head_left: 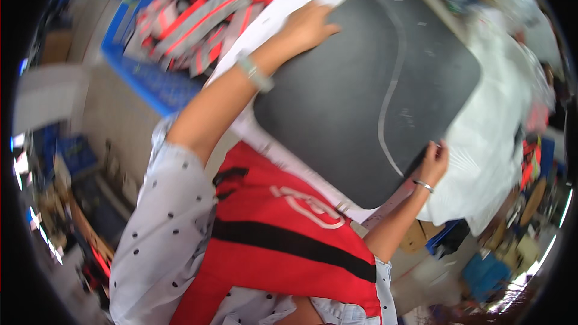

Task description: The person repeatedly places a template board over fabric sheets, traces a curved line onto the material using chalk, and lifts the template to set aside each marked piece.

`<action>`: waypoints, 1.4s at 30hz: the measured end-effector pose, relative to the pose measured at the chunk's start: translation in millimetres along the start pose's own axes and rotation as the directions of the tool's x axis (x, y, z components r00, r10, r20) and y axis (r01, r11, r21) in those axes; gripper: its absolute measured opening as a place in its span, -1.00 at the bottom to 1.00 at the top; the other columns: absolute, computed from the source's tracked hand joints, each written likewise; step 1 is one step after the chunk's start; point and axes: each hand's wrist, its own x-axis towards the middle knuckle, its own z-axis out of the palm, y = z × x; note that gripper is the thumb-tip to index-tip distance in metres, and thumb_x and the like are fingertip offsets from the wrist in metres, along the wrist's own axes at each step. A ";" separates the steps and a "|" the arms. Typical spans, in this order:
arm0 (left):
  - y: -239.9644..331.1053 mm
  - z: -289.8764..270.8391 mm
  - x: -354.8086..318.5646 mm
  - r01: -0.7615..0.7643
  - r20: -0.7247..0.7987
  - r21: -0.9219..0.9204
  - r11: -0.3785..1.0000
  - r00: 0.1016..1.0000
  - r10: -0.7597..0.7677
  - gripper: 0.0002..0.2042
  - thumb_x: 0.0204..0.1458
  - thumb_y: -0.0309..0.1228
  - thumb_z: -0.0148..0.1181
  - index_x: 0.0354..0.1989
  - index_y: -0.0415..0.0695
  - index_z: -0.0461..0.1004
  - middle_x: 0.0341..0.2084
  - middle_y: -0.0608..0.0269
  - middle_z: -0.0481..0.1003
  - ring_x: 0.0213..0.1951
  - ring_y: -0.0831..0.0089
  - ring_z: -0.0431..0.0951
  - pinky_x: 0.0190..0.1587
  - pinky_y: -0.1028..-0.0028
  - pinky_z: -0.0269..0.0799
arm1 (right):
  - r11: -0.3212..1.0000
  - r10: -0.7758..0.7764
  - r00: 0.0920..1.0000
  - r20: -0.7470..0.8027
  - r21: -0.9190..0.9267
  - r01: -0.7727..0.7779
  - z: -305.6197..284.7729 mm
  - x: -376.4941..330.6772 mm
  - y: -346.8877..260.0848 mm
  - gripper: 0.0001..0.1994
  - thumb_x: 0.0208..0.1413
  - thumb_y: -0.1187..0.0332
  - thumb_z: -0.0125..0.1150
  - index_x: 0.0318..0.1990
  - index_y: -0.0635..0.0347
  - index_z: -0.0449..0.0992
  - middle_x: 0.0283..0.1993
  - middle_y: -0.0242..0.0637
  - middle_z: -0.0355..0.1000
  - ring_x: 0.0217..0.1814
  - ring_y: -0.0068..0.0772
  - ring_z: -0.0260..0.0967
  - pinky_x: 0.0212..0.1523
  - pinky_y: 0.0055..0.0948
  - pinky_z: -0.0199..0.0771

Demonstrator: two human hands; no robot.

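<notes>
A dark grey flat panel [337,96] with rounded corners lies tilted across a white tabletop [256,30]. A pale curved line runs down its right half, and a few small light marks show on it. My left hand [308,26] rests on the white surface at the panel's upper left edge, thumb stretched out to the panel and fingers apart from it. At the lower right edge is my right hand [435,162], its fingers bent together beside the panel. Something small and dark shows at those fingertips, too blurred to name.
Left of the tabletop stands a blue plastic basket [135,81] with grey and red striped fabric pieces [205,27]. White plastic sheeting [490,120] hangs along the right side. A red apron [277,204] covers my front, close to the table's edge. A blue stool-like object [486,274] sits at lower right.
</notes>
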 end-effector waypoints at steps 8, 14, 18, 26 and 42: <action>15.8 -18.8 4.7 -0.019 0.184 0.023 1.000 0.983 0.014 -0.68 -0.01 -0.21 0.31 -0.38 -0.31 0.57 -0.34 -0.04 0.54 -0.24 0.06 0.59 -0.24 0.19 0.51 | 0.973 -0.083 0.996 0.040 0.217 0.073 -9.6 15.5 21.7 -0.57 0.13 0.33 0.30 0.06 0.44 0.40 -0.30 -0.32 0.46 -0.34 -0.56 0.34 -0.31 -0.58 0.39; 14.1 -17.2 4.6 -0.024 0.215 -0.015 1.000 0.976 0.027 -0.75 0.02 -0.27 0.28 -0.48 -0.25 0.58 -0.43 0.03 0.55 -0.33 0.11 0.61 -0.28 0.21 0.53 | 0.996 0.086 0.993 0.077 0.003 -0.087 -18.4 16.2 12.1 -0.58 0.12 0.26 0.28 0.01 0.44 0.43 -0.29 -0.30 0.40 -0.34 -0.52 0.30 -0.36 -0.56 0.34; 9.7 -13.7 8.7 -0.016 0.190 -0.056 0.998 0.982 0.027 -0.78 -0.01 -0.33 0.28 -0.52 -0.25 0.56 -0.45 0.04 0.55 -0.37 0.12 0.60 -0.34 0.20 0.51 | 0.993 0.118 0.990 0.081 0.019 -0.120 -19.6 13.7 4.9 -0.57 0.12 0.25 0.28 0.02 0.42 0.43 -0.29 -0.29 0.40 -0.35 -0.51 0.31 -0.36 -0.55 0.35; 8.0 -18.5 6.2 -0.006 0.163 -0.123 0.992 0.986 0.026 -0.89 -0.12 -0.53 0.17 -0.44 -0.27 0.59 -0.42 0.00 0.56 -0.34 0.09 0.61 -0.30 0.22 0.53 | 0.995 0.082 0.996 0.029 -0.056 -0.080 -17.2 5.0 -9.0 -0.59 0.14 0.26 0.28 0.02 0.39 0.44 -0.36 -0.34 0.34 -0.40 -0.57 0.24 -0.45 -0.57 0.30; -6.4 1.6 -11.0 -0.251 -0.157 -0.048 0.967 0.958 0.241 -0.84 -0.08 -0.48 0.22 -0.30 -0.26 0.52 -0.31 -0.02 0.49 -0.22 0.08 0.55 -0.21 0.20 0.50 | 0.995 0.084 0.994 0.066 -0.062 -0.080 -19.9 12.3 14.3 -0.63 0.12 0.32 0.30 0.00 0.36 0.44 -0.35 -0.39 0.35 -0.37 -0.58 0.22 -0.38 -0.57 0.30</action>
